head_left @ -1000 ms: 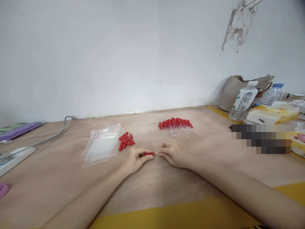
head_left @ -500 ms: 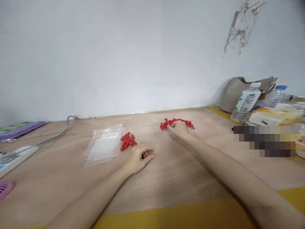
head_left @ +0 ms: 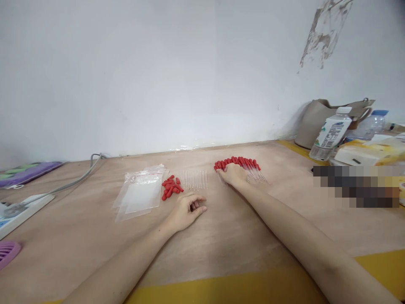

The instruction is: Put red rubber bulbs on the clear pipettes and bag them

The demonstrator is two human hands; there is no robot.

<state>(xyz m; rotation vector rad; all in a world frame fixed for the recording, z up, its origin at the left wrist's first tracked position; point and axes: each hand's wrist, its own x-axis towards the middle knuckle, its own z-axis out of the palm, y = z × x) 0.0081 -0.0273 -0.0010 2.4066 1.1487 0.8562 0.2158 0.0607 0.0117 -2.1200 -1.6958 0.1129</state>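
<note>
My left hand (head_left: 187, 212) rests on the table with its fingers loosely curled and the thumb apart, holding nothing. Just beyond it lie a heap of loose red rubber bulbs (head_left: 171, 188) and a row of thin clear glass tubes (head_left: 195, 180). Farther right, a row of glass droppers (head_left: 243, 161) lies with red bulbs side by side towards the wall. Over the left part of this row is my right hand (head_left: 233, 174), its thumb and fingers closed on a dropper at the left end. The hand covers the tubes under it, and its grip is partly hidden.
Clear zip bags (head_left: 139, 194) lie stacked left of the bulbs. A power strip (head_left: 28, 211), a grey cable (head_left: 79, 180) and a purple item (head_left: 34, 172) are at far left. On the right stand a beige bag (head_left: 311, 122), a bottle (head_left: 331, 133) and a tissue pack (head_left: 363, 153).
My right hand has shifted slightly left and down along the droppers. Their red bulbs, uneven and overlapping before, now form a neater single row. My left hand stays put.
</note>
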